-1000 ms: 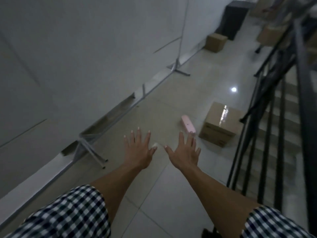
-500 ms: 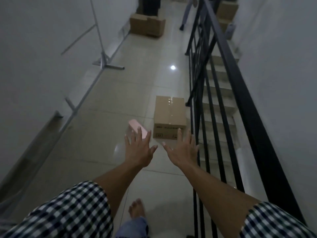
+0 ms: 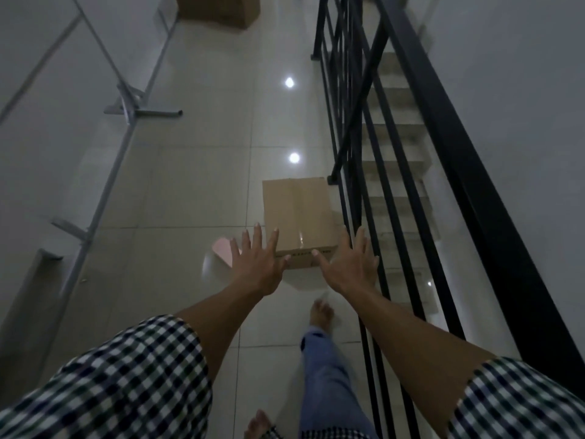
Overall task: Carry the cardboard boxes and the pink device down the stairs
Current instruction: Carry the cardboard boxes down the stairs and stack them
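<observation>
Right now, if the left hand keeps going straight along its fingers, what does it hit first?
Likely the near left edge of the cardboard box. The left hand is open, fingers aimed forward. The pink device lies just left of that line. Depth is unclear from one view.

We see a matt cardboard box (image 3: 299, 217) on glossy floor tiles (image 3: 196, 191) (mirroring ceiling lights), beside a smooth black metal railing (image 3: 357, 128) and rough concrete stairs (image 3: 395, 160).

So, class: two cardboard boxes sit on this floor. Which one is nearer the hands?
The box by the black railing, just ahead of both open hands. The other box sits far off at the frame's top edge.
</observation>
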`<state>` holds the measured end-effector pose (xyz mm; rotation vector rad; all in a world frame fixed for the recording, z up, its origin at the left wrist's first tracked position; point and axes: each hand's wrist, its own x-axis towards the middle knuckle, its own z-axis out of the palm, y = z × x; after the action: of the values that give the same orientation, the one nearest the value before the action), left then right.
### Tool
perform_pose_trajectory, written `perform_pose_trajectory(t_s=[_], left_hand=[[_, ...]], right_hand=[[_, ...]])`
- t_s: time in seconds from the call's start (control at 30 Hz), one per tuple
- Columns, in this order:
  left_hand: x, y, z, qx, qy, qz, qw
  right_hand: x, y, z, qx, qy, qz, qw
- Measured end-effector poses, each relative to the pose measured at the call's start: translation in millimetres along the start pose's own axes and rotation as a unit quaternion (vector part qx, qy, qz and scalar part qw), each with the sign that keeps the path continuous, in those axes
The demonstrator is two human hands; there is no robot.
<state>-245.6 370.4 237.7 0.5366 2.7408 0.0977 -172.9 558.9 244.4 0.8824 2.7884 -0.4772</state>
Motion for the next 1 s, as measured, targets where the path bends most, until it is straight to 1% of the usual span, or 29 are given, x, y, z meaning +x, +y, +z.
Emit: perform_pose_trajectory(t_s=[0.17,0.27,0.33,0.43,0.53,0.7,0.77,0.83,0.9,0.93,1.0], left_hand=[[116,-3,36,-0.021,-0.04,-0.057,0.997],[180,-6,72,-0.064,-0.068,-0.108,0.99],[219,-12,101,-0.092,-0.076,-0.139,0.983],[272,-29,149,-0.124,-0.084,-0.169,0.974],[318,-46,200,-0.147,-0.073,-0.182,0.97],[370,-64,259,-0.208,-0.054,-0.205,0.955],[384,-68,273,-0.263,-0.044,-0.218,0.939],[397,-72,285,-0.345,-0.038,-0.237,0.907],[406,-74,293,-0.424,-0.047,-0.245,0.871],[408,-73,296,-0.451,-0.055,-0.245,0.856],[409,-70,300,-0.483,-0.06,-0.248,0.837]], right_hand=[[120,-1,36,-0.007,-0.06,0.003,0.998],[190,8,71,0.004,-0.117,0.018,0.993],[237,16,98,0.006,-0.137,0.027,0.99],[302,28,146,0.007,-0.152,0.03,0.988],[358,47,197,0.014,-0.145,0.02,0.989],[415,67,265,0.064,-0.144,0.048,0.986],[425,73,285,0.111,-0.136,0.056,0.983],[433,79,301,0.157,-0.132,0.068,0.976],[437,84,313,0.198,-0.129,0.099,0.967],[438,85,317,0.219,-0.129,0.116,0.96],[437,86,321,0.265,-0.132,0.14,0.945]])
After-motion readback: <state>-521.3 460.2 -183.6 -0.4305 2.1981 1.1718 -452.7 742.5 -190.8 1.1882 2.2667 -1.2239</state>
